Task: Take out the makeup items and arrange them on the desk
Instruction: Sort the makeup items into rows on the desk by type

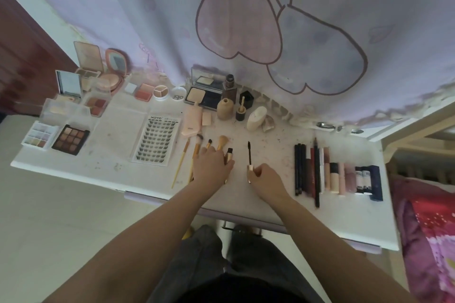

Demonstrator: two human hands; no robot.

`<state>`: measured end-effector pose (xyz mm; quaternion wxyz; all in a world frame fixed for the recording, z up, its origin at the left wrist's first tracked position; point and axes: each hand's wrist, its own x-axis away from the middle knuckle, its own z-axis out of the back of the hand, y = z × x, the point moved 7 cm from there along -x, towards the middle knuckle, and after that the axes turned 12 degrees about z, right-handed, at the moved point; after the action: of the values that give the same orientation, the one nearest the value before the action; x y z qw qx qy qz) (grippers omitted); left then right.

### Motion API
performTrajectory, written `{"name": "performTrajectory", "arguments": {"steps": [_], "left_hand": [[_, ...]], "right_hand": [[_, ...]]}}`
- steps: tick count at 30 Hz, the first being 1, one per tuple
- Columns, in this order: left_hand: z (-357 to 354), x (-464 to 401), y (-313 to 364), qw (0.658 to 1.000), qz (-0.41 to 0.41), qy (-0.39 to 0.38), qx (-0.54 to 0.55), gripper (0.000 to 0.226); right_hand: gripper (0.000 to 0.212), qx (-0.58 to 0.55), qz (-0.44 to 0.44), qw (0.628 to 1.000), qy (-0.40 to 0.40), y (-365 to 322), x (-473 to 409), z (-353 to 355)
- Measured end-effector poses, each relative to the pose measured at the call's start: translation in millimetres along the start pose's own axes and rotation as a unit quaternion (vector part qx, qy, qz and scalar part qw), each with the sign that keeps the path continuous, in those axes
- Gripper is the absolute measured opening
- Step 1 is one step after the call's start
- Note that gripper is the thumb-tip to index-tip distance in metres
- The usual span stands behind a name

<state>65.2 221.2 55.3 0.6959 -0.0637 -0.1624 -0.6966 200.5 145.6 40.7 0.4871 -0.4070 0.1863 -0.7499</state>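
Your right hand (264, 176) pinches the mascara wand (249, 155) by its cap while your left hand (211, 166) lies flat on the brushes (197, 147), lining them up near the counter (103, 155) front edge.

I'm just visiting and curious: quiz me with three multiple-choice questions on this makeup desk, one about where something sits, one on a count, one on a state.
1. Where does the white card of black false lashes lie?
A. right of the pencils
B. between the dark nine-pan eyeshadow palette and the gold-handled brushes
C. on the floor

2. How many pans show in the dark eyeshadow palette?
A. four
B. six
C. nine

3. What is the right hand doing?
A. pinching the gold cap end of a black mascara wand
B. resting empty
C. holding a mirror

Answers: 1 B, the palette lies left of the card and the brushes right; 2 C, three rows of three; 3 A, fingers close on the wand's cap.
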Motion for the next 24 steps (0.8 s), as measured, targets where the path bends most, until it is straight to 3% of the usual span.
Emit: {"name": "performTrajectory", "arguments": {"steps": [5, 11, 15, 18, 21, 24], "left_hand": [[-2.1, -6.9, -0.2, 0.995, -0.044, 0.047, -0.073, 0.043], [-1.1, -9.6, -3.1, 0.991, -0.077, 0.053, -0.095, 0.044], [6.6, -9.0, 0.4, 0.99, -0.094, 0.076, -0.075, 0.04], [17.4, 2.1, 32.0, 0.982, -0.15, 0.094, -0.068, 0.033], [11.4, 23.6, 81.9, 0.978, -0.202, 0.049, -0.015, 0.027], [-18.4, 36.8, 127.2, 0.98, -0.191, -0.056, 0.027, 0.029]], "right_hand": [[0.037, 0.054, -0.01, 0.998, 0.024, -11.8, -7.0, -22.7], [0.041, 0.142, -0.001, 0.99, 0.013, -26.6, -14.1, -34.9], [0.046, 0.128, -0.006, 0.992, -0.004, -27.8, -16.0, -32.4], [0.042, 0.104, -0.012, 0.994, 0.014, -15.9, -18.0, 10.8], [0.024, 0.129, -0.024, 0.99, 0.048, 10.6, -22.9, 75.4], [0.025, 0.159, -0.051, 0.985, 0.04, 32.8, -32.1, 115.0]]}}
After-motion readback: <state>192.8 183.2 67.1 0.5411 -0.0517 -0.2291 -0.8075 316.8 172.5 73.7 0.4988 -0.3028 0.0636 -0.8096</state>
